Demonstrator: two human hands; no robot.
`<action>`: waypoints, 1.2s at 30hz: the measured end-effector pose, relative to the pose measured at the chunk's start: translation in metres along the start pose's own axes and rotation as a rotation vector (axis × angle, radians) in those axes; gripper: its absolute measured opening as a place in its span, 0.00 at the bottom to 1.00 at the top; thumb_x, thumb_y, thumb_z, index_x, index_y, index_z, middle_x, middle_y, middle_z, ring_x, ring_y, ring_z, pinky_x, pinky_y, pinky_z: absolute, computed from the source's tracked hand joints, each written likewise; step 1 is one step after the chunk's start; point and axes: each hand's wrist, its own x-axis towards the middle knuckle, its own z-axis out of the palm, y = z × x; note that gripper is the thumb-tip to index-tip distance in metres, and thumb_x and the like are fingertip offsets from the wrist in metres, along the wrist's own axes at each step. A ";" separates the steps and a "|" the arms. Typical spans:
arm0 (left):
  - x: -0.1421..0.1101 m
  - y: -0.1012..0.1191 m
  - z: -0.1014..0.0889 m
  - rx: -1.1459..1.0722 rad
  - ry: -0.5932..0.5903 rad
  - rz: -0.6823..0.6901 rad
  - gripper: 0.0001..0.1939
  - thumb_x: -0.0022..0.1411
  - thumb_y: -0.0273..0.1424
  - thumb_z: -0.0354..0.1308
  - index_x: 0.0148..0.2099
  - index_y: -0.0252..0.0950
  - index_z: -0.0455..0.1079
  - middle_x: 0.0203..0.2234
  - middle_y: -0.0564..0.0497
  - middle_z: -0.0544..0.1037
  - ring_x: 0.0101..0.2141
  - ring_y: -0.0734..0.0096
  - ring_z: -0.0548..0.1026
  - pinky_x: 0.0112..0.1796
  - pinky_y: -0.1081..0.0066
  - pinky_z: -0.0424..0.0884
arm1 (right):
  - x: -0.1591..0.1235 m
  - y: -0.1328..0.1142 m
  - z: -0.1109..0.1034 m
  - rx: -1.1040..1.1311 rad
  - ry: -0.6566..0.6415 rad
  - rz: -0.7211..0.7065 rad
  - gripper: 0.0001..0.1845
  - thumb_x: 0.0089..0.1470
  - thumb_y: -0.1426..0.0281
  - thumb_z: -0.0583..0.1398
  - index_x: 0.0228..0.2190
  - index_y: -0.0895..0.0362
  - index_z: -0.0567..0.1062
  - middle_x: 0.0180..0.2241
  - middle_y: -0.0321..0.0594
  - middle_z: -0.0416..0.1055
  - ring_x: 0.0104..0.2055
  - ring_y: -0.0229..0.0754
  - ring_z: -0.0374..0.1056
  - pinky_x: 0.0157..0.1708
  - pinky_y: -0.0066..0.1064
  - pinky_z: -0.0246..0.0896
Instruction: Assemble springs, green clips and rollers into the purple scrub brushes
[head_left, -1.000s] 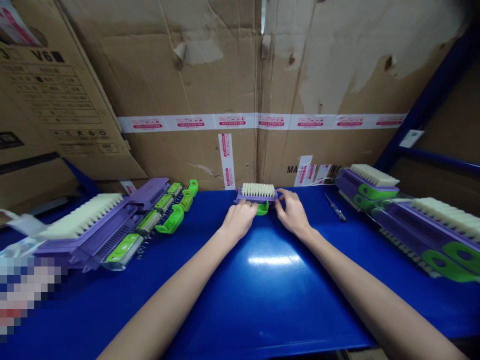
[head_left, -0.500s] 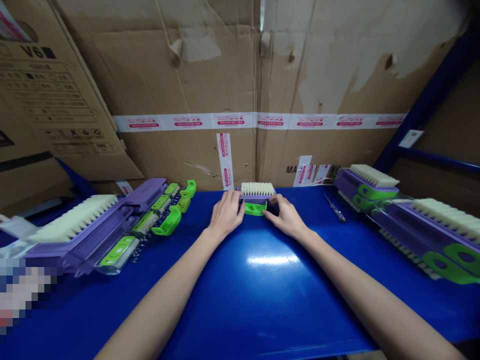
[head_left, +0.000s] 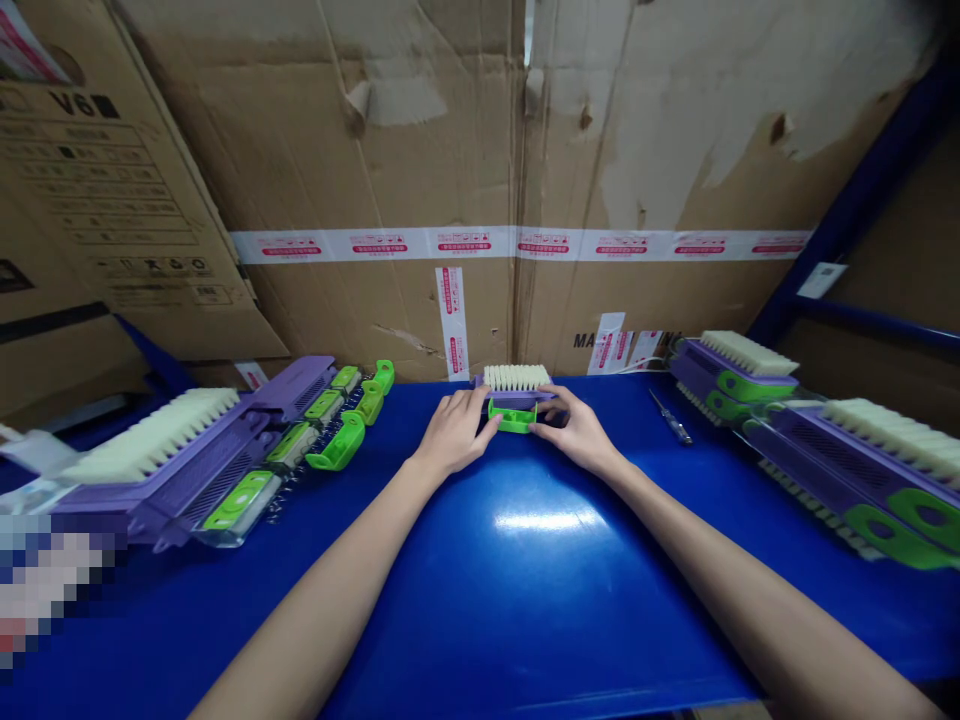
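My left hand is at the left end of a small green plastic cover, its thumb against that end and its fingers up by the brush. On the other side my right hand pinches the cover's right end between thumb and fingers. Directly behind the cover, by the cardboard, stands a purple-bodied brush with cream bristles facing up. Where the cover meets the purple body is partly hidden by my fingers.
Purple brush bodies and several green-topped parts with dark bristles line the left side. At right lie a screwdriver and more purple brushes with green ends. Tall cardboard stands behind the blue tabletop.
My left hand has shifted left off the cover's front to its left end, so more of the green cover shows. My right hand has moved down from the purple body onto the cover's right end.
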 end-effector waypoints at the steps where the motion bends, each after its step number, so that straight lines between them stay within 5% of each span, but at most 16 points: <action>1: 0.000 0.000 0.000 0.009 0.008 -0.004 0.23 0.66 0.40 0.44 0.57 0.31 0.57 0.49 0.39 0.72 0.49 0.57 0.69 0.49 0.60 0.63 | 0.000 0.000 -0.001 0.044 0.028 0.022 0.29 0.42 0.66 0.64 0.48 0.57 0.66 0.33 0.38 0.74 0.35 0.40 0.69 0.42 0.36 0.63; 9: 0.000 -0.006 0.001 0.119 0.154 -0.071 0.23 0.63 0.45 0.48 0.50 0.31 0.62 0.42 0.40 0.74 0.43 0.56 0.71 0.44 0.61 0.64 | 0.005 0.006 -0.011 0.362 0.301 0.218 0.30 0.42 0.58 0.63 0.46 0.58 0.66 0.31 0.38 0.73 0.36 0.44 0.70 0.32 0.35 0.68; 16: 0.002 -0.017 0.008 -0.022 0.128 -0.316 0.41 0.52 0.51 0.60 0.58 0.31 0.53 0.49 0.36 0.69 0.50 0.49 0.67 0.47 0.56 0.63 | 0.008 0.014 -0.011 0.341 0.379 0.300 0.32 0.41 0.54 0.63 0.46 0.57 0.66 0.27 0.37 0.71 0.29 0.41 0.69 0.22 0.30 0.66; 25: 0.001 -0.032 0.008 -0.498 0.034 -0.351 0.42 0.45 0.43 0.67 0.60 0.39 0.53 0.48 0.43 0.73 0.48 0.58 0.73 0.48 0.60 0.66 | 0.008 0.014 -0.012 0.405 0.355 0.334 0.35 0.39 0.53 0.66 0.45 0.58 0.67 0.27 0.37 0.72 0.31 0.43 0.72 0.32 0.36 0.71; 31: 0.001 -0.034 0.007 -0.610 0.027 -0.305 0.41 0.41 0.40 0.69 0.56 0.36 0.58 0.43 0.46 0.75 0.45 0.62 0.74 0.48 0.60 0.67 | 0.008 0.016 -0.011 0.449 0.404 0.353 0.37 0.36 0.54 0.68 0.46 0.59 0.66 0.30 0.40 0.73 0.34 0.46 0.73 0.38 0.40 0.71; 36: 0.002 -0.038 0.009 -0.611 0.009 -0.274 0.36 0.42 0.41 0.69 0.53 0.35 0.65 0.48 0.44 0.74 0.48 0.59 0.72 0.51 0.58 0.65 | 0.009 0.019 -0.009 0.212 0.393 0.303 0.38 0.41 0.50 0.64 0.49 0.59 0.66 0.39 0.48 0.74 0.43 0.49 0.72 0.45 0.43 0.67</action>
